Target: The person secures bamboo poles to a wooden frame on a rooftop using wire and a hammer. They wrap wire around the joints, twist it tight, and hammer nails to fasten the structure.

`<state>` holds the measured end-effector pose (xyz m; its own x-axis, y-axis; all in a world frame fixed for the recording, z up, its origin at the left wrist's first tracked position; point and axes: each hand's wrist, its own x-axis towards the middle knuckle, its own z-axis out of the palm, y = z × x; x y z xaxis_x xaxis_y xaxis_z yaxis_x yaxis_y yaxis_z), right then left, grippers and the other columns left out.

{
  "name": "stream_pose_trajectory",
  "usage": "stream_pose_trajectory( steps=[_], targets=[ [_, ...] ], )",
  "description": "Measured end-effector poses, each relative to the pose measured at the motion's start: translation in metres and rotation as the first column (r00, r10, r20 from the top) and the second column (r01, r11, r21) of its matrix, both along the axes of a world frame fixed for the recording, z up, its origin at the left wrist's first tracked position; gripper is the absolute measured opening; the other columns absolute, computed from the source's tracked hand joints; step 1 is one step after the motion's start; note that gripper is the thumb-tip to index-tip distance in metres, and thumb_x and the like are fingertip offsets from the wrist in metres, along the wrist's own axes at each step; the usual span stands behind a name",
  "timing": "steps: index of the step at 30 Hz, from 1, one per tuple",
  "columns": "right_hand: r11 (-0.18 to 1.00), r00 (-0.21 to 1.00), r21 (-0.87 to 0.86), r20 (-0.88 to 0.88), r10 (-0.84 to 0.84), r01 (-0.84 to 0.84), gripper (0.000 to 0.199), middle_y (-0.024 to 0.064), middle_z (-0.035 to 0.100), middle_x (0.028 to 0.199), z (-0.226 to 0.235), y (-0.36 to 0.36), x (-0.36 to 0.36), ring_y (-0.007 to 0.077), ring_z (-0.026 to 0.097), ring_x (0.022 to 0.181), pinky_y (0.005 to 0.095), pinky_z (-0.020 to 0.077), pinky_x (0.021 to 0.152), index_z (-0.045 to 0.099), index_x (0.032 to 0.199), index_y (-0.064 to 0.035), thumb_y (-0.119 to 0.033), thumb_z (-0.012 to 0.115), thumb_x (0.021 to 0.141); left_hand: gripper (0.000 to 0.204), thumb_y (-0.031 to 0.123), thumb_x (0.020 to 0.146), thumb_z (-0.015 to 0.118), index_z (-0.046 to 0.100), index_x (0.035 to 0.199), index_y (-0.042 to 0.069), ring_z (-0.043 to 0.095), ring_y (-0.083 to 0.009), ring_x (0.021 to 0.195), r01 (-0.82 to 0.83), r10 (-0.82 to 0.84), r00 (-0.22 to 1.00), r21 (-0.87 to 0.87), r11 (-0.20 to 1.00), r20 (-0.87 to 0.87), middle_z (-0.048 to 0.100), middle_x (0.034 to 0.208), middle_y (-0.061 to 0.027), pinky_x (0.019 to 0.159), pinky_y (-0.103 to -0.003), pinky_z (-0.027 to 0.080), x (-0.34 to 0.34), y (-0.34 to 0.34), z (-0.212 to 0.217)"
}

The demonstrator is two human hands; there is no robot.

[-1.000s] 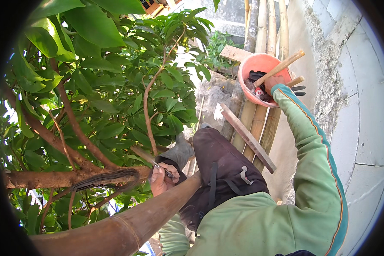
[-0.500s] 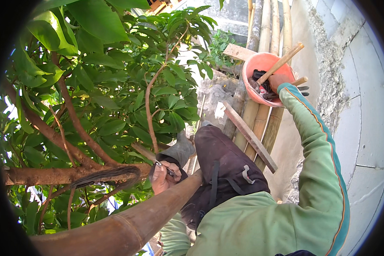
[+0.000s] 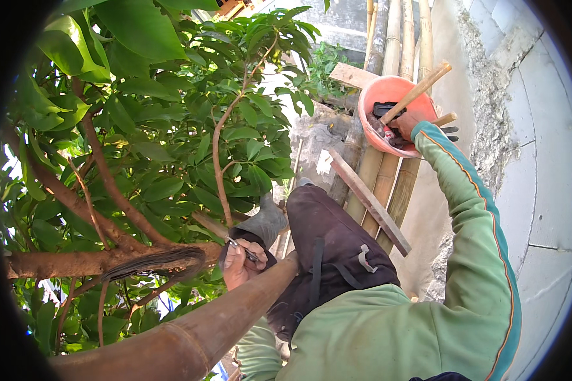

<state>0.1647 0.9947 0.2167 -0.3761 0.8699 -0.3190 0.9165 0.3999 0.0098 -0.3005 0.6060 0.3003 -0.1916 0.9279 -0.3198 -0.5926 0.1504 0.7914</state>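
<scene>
Left hand (image 3: 240,265) is clenched on a thin metal piece, apparently wire, at the point where the bamboo pole (image 3: 190,336) meets the tree branch (image 3: 76,261); dark wire wraps (image 3: 152,261) sit just beside it on the branch. Right hand (image 3: 405,124) reaches into the orange bucket (image 3: 376,100) among wooden-handled tools; its grip is hidden, cannot tell. Judgement: keep the wire taut with the left while the right feels out one tool. Right arm is stretched up, left elbow tucked low.
</scene>
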Motion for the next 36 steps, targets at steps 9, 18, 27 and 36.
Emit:
stream_pose_trajectory(
  steps=[9,18,27,36],
  targets=[
    [0.995,0.996,0.052,0.025,-0.087,0.085,0.025,0.0122,0.076,0.097,0.015,0.012,0.003,0.0333,0.073,0.091,0.0436,0.0575,0.081,0.078,0.107,-0.0193,-0.017,0.062,0.088,0.019,0.029,0.108,0.052,0.056,0.115,0.012,0.065,-0.0196,0.079,-0.009,0.009,1.0,0.017,1.0,0.026,0.065,0.09,-0.0121,0.06,-0.03,0.048,-0.001,-0.001,-0.003],
    [0.959,0.953,-0.048,0.134,-0.27,0.279,0.03,0.0136,0.074,0.115,0.015,0.005,-0.023,0.0323,0.072,0.105,0.0445,0.0582,0.089,0.073,0.118,-0.0083,-0.015,0.054,0.096,0.018,0.029,0.106,0.055,0.058,0.112,0.012,0.069,-0.0205,0.079,-0.026,0.026,0.999,0.003,1.0,0.019,0.07,0.096,-0.01,0.062,-0.03,0.053,0.002,-0.002,0.002],
    [0.943,0.945,0.081,0.026,-0.326,0.323,0.024,0.0166,0.076,0.104,-0.012,0.014,-0.005,0.0341,0.073,0.097,0.0469,0.0584,0.082,0.074,0.109,-0.007,-0.014,0.056,0.095,0.019,0.03,0.108,0.05,0.054,0.114,0.012,0.064,-0.0199,0.079,-0.026,0.026,1.0,0.002,1.0,0.009,0.065,0.092,-0.0112,0.062,-0.031,0.048,0.001,-0.001,0.0],
    [0.972,0.966,-0.083,-0.123,-0.227,0.218,0.014,0.0053,0.075,0.086,0.047,0.005,0.038,0.0263,0.072,0.078,0.0412,0.0576,0.071,0.076,0.098,-0.0146,-0.018,0.068,0.087,0.018,0.029,0.107,0.054,0.057,0.112,0.013,0.068,-0.0228,0.085,-0.065,0.068,0.995,-0.041,0.997,0.07,0.067,0.095,-0.0109,0.065,-0.035,0.052,0.006,0.003,-0.004]
  ],
)
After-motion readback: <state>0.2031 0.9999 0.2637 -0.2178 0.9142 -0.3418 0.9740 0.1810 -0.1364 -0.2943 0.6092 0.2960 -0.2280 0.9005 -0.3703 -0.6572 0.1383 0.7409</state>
